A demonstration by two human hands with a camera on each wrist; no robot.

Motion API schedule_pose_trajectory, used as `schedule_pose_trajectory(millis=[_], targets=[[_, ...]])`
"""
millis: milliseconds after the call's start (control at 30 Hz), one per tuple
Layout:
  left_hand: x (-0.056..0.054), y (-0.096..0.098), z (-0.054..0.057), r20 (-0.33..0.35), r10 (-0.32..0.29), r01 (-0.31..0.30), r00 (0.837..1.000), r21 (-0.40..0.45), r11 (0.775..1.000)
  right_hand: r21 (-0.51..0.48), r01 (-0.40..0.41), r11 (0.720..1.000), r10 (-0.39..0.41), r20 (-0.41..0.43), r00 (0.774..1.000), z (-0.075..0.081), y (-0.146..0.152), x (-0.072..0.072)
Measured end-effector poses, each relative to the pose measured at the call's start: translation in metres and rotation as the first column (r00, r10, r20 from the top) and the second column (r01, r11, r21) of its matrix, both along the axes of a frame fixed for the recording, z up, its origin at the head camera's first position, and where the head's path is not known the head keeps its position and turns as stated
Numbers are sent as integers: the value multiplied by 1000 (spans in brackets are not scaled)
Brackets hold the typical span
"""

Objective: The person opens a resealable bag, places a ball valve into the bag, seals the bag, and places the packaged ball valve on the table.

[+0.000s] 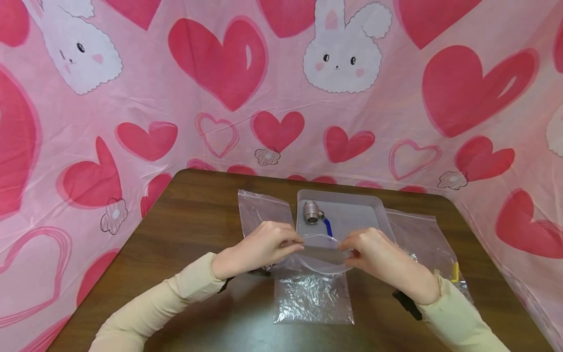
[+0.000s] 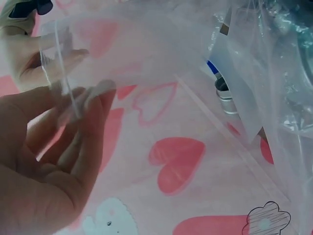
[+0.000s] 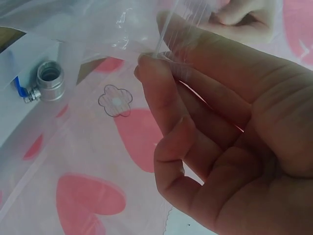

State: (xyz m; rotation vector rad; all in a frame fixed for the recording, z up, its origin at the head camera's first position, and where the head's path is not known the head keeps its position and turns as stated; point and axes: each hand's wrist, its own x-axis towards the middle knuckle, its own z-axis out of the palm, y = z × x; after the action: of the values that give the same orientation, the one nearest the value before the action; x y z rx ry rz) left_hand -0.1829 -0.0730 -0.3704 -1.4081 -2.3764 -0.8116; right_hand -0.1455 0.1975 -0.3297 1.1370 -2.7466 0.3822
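Note:
In the head view both hands hold a clear zip bag (image 1: 325, 268) by its mouth, which gapes into an oval between them. My left hand (image 1: 264, 248) pinches the left side of the rim between thumb and fingers. On the opposite side, my right hand (image 1: 380, 257) pinches the rim the same way. Crinkled clear plastic (image 1: 314, 299) spreads below the mouth toward the near side. Just beyond the bag, a metal ball valve (image 1: 311, 213) with a blue lever handle (image 1: 327, 226) sits in a shallow translucent tray (image 1: 352, 196).
Another clear bag (image 1: 264, 206) lies left of the tray, its lower part behind my left hand. To the right lies a further clear bag (image 1: 420, 234) with a yellow handle (image 1: 455, 272) at its near end. Pink patterned cloth (image 1: 281, 88) rises behind the brown table (image 1: 193, 215).

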Motion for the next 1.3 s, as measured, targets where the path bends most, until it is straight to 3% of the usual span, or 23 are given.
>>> schedule_pose_trajectory(millis=[133, 367, 533, 733, 867, 1000, 1300], targets=[[1, 0, 1, 11, 44, -44, 999, -34, 998, 3, -1, 1000, 1, 21, 1000, 0, 0, 1], [1, 2, 0, 4, 68, -67, 998, -84, 994, 4, -8, 1000, 8, 23, 1000, 0, 4, 0], [2, 3, 2, 35, 86, -83, 996, -81, 993, 16, 5, 1000, -6, 52, 999, 3, 3, 0], [2, 5, 2, 64, 63, -63, 996, 2, 998, 25, 18, 1000, -19, 64, 998, 4, 3, 0], [1, 8, 2, 40, 77, -79, 996, 48, 996, 30, 5, 1000, -6, 37, 999, 3, 2, 0], [2, 8, 2, 21, 114, -114, 993, 9, 993, 29, 4, 1000, -4, 31, 1000, 2, 3, 0], [6, 10, 3, 125, 122, -114, 985, -71, 991, 11, -25, 1000, 25, 74, 997, 3, 7, 0]])
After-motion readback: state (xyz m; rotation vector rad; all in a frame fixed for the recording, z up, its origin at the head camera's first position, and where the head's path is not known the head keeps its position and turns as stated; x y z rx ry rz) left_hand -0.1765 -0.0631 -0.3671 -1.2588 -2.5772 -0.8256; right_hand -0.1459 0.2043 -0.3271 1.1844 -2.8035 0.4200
